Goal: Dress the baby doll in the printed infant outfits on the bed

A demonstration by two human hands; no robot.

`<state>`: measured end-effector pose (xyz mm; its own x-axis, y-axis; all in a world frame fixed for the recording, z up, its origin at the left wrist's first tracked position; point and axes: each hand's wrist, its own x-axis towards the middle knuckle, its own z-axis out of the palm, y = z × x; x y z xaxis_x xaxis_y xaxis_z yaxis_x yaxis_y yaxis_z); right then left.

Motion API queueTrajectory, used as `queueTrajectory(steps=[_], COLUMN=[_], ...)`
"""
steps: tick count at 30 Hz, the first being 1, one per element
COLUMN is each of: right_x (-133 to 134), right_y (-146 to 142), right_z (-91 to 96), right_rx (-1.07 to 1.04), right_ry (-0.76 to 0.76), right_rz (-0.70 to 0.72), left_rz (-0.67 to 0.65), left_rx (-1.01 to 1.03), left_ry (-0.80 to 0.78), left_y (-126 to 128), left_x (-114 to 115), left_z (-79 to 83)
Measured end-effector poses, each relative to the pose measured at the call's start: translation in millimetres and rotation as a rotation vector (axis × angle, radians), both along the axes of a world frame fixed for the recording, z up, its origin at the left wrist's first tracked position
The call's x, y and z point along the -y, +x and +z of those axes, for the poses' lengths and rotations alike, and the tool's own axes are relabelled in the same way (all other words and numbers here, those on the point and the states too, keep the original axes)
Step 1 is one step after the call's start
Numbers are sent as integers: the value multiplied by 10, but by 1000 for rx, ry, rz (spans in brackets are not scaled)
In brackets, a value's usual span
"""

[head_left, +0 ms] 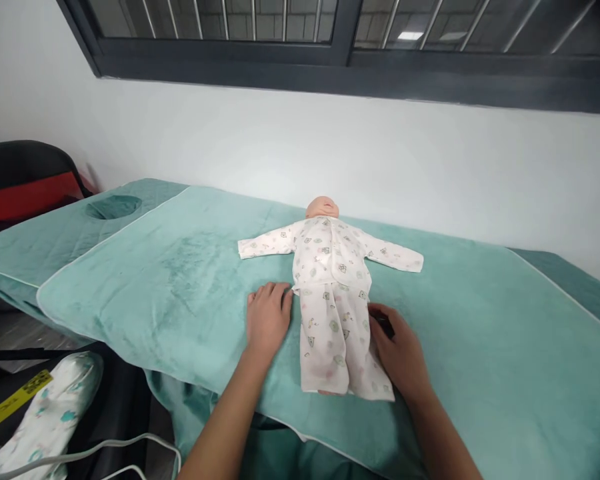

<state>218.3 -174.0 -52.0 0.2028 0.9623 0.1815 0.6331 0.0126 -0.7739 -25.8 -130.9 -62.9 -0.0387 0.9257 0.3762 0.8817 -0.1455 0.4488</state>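
A baby doll [322, 207] lies on its back across the bed, head toward the wall. It wears a white printed long-sleeved shirt [325, 253] with both sleeves spread outward, and matching trousers [325, 340]. The sleeve ends cover the doll's hands. My left hand [270, 317] rests on the green cover beside the shirt's hem, fingers slightly bent and apart, thumb side close to the cloth. On the other side, my right hand [397, 347] has its thumb and forefinger closed at the outer edge of the trousers; the fingertips are partly hidden.
A green plush cover [190, 287] spreads over the massage bed, whose face hole [114, 207] is at the left. A black and red chair [27, 183] stands beyond it. At lower left are a white printed cloth bundle [55, 407] and a white cable [105, 443]. A wall borders the far side.
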Motion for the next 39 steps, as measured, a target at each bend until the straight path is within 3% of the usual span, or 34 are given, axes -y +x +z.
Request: queueTrajectory(steps=[4, 9, 11, 14, 21, 26, 33, 39], right_x=[344, 794, 852, 822, 737, 784, 911, 1058], right_y=[-22, -22, -88, -247, -296, -191, -155, -128], right_z=[-18, -205, -280, -319, -225, -323, -240, -118], right_rx=[-141, -10, 78, 149, 231, 336, 366, 320], right_ry=[-29, 220, 275, 282, 417, 501, 500, 533], right_rz=[34, 245, 213, 97, -66, 31, 87, 185], left_rz=[-20, -360, -412, -314, -194, -191, -196, -189], left_rx=[92, 592, 554, 367, 136, 66, 280, 312], left_ry=[13, -99, -122, -55, 172, 229, 143, 124], left_y=[-69, 42, 186, 401, 502, 436, 455, 496], left_x=[92, 665, 918, 1129, 1083, 1108, 1188, 1219], left_z=[36, -39, -98, -169, -226, -264, -193, -208])
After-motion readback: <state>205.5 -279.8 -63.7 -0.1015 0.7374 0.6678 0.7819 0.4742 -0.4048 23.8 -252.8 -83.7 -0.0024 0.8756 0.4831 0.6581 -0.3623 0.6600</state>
